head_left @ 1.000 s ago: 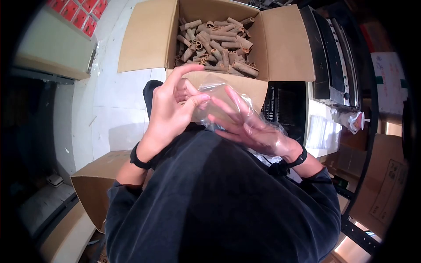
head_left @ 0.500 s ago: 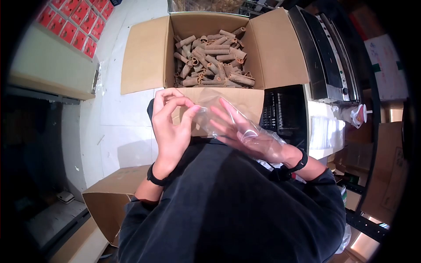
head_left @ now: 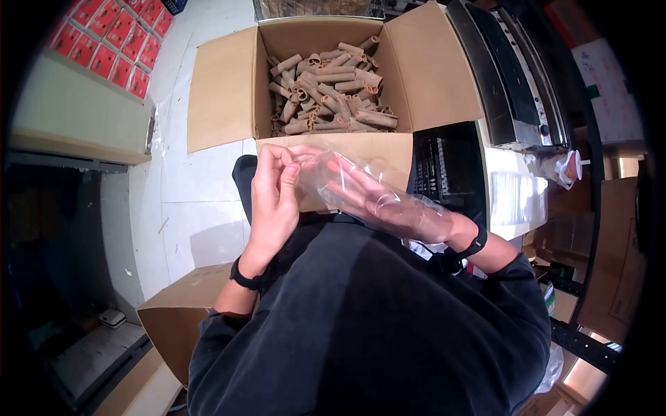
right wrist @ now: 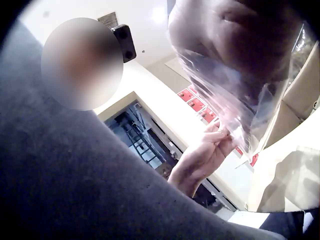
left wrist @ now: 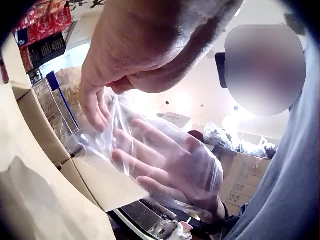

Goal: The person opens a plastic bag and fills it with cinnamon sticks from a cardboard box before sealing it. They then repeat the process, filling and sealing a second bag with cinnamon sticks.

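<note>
"Nearest first: dark shirt [head_left: 368,312], black bands on both wrists, then the hands. What's each one up to?"

"Left hand [head_left: 272,208] is pinching the edge of a clear bag [head_left: 318,182] at its fingertips, likely to keep that thin film from slipping. Right hand [head_left: 388,203] is inside, palm showing through, fingers straight and spread."

"Why spread, d'you reckon?"

"Looks like it's holding the walls apart. Film that flimsy would cling together otherwise. From the left wrist you can see it drawn into creases, right up to the pinch."

"And the bag's where, exactly?"

"Up off everything, between the two hands, in front of the chest and on the near side of the box [head_left: 397,87]."

"Box is wide open, too!"

"Flaps [head_left: 222,97] folded outwards, which gives a clear way in from above. Inside, a jumble of brown rolled sticks [head_left: 333,90], lying every which way, so they seem loosely tipped in rather than laid."

"Over to the right?"

"Flat clear plastic [head_left: 517,197] on the white desk [head_left: 501,163], near the black machine [head_left: 499,76]. Far left, red packs [head_left: 102,61] in neat rows, probably to save room."
</note>
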`<control>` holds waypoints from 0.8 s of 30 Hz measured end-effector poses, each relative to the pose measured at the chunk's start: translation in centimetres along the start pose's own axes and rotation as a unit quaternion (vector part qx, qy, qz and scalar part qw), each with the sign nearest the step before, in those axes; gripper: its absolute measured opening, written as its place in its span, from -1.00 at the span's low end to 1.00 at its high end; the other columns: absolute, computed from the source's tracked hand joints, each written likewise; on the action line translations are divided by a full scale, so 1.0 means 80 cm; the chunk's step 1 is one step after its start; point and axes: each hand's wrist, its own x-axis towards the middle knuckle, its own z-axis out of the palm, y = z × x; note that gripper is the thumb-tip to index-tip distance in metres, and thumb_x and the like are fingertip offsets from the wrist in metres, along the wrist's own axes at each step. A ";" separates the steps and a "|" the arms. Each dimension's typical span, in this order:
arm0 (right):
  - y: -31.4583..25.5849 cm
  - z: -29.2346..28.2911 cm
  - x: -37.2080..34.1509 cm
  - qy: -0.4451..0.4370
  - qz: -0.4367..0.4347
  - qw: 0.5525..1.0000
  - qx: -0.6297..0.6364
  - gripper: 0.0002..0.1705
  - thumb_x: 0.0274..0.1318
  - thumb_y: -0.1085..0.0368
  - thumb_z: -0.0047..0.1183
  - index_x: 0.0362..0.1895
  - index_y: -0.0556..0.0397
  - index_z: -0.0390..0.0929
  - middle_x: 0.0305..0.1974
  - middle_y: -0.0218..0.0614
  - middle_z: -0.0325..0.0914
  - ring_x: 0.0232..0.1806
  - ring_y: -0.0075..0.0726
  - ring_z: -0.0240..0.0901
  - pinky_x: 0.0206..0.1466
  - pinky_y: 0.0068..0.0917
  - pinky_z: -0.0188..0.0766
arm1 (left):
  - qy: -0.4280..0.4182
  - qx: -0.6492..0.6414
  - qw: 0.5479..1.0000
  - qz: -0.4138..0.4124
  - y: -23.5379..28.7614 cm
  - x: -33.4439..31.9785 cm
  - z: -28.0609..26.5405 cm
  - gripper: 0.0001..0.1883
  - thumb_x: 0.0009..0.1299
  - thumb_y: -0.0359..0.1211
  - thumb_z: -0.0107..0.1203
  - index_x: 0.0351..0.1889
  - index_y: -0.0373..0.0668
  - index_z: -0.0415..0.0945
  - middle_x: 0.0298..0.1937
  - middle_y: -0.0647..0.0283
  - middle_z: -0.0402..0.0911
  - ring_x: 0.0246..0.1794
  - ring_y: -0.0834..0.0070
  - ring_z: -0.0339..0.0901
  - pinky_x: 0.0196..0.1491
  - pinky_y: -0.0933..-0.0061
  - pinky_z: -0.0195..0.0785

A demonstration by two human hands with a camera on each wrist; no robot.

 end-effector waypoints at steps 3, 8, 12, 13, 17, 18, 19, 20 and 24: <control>-0.007 0.007 -0.003 0.007 -0.006 1.000 -0.017 0.19 0.50 -0.32 -0.09 0.73 -0.05 -0.58 0.77 -0.27 -0.58 0.79 -0.13 -0.51 0.78 -0.08 -0.47 | -0.020 -0.019 0.999 -0.034 -0.004 -0.001 -0.005 -0.92 0.71 -0.47 -0.11 -0.11 -0.21 0.30 0.03 0.14 0.68 0.05 0.49 0.63 0.17 0.48 0.44; -0.017 0.013 0.004 0.042 -0.014 0.993 -0.113 -0.16 0.71 0.08 -0.30 0.74 -0.04 -0.47 0.77 -0.22 -0.33 0.77 -0.13 -0.29 0.72 -0.19 -0.15 | -0.034 -0.154 0.986 -0.050 0.015 0.008 0.007 -0.89 0.75 -0.37 -0.10 -0.06 -0.18 0.34 0.15 0.16 0.66 0.20 0.51 0.58 0.23 0.48 0.39; 0.006 0.010 0.013 0.022 -0.107 0.990 -0.088 -0.18 0.70 0.14 -0.28 0.74 -0.01 -0.43 0.76 -0.15 -0.31 0.76 -0.09 -0.24 0.71 -0.19 -0.11 | -0.061 -0.099 0.990 -0.079 0.000 0.013 0.002 -0.85 0.75 -0.31 -0.07 0.03 -0.20 0.38 0.21 0.16 0.64 0.18 0.53 0.56 0.21 0.48 0.39; 0.006 0.011 0.013 0.025 -0.102 0.990 -0.089 -0.18 0.70 0.17 -0.27 0.74 0.01 -0.43 0.76 -0.12 -0.32 0.76 -0.09 -0.24 0.71 -0.18 -0.12 | -0.064 -0.081 0.992 -0.070 -0.005 0.013 0.001 -0.83 0.76 -0.29 -0.08 0.05 -0.21 0.38 0.24 0.16 0.64 0.14 0.55 0.56 0.19 0.49 0.39; 0.008 0.013 0.017 0.020 -0.113 0.983 -0.143 -0.19 0.70 0.14 -0.29 0.74 0.03 -0.42 0.76 -0.09 -0.38 0.77 -0.10 -0.31 0.73 -0.18 -0.18 | -0.054 -0.056 0.995 -0.064 -0.004 0.011 0.005 -0.80 0.78 -0.26 -0.12 0.00 -0.20 0.37 0.26 0.15 0.64 0.05 0.61 0.53 0.10 0.53 0.39; 0.006 0.015 0.019 0.020 -0.113 0.983 -0.143 -0.19 0.70 0.14 -0.29 0.74 0.03 -0.42 0.76 -0.09 -0.38 0.77 -0.10 -0.31 0.73 -0.18 -0.18 | -0.054 -0.069 0.995 -0.049 0.005 0.011 0.010 -0.78 0.78 -0.24 -0.14 -0.03 -0.20 0.36 0.25 0.15 0.65 0.00 0.64 0.51 0.05 0.55 0.38; 0.001 0.017 0.021 0.012 -0.114 0.980 -0.165 -0.19 0.70 0.09 -0.31 0.74 0.03 -0.42 0.76 -0.10 -0.40 0.78 -0.11 -0.36 0.74 -0.19 -0.22 | -0.053 -0.082 0.995 -0.035 0.012 0.010 0.013 -0.76 0.79 -0.23 -0.15 -0.06 -0.20 0.35 0.24 0.15 0.66 -0.05 0.67 0.49 0.00 0.57 0.38; -0.003 0.019 0.023 0.003 -0.115 0.976 -0.186 -0.19 0.71 0.04 -0.33 0.74 0.03 -0.41 0.76 -0.10 -0.42 0.79 -0.12 -0.42 0.75 -0.20 -0.27 | -0.053 -0.081 0.995 -0.035 0.014 0.011 0.012 -0.76 0.79 -0.23 -0.15 -0.06 -0.20 0.35 0.24 0.15 0.66 -0.05 0.67 0.49 0.00 0.57 0.38; -0.007 0.017 0.009 0.006 -0.044 0.957 -0.288 -0.17 0.71 -0.03 -0.36 0.74 0.04 -0.42 0.76 -0.12 -0.43 0.79 -0.16 -0.50 0.76 -0.23 -0.34 | -0.091 -0.033 0.995 -0.040 0.015 0.016 -0.007 -0.79 0.78 -0.26 -0.16 -0.06 -0.20 0.31 0.27 0.07 0.62 0.06 0.54 0.56 0.12 0.43 0.44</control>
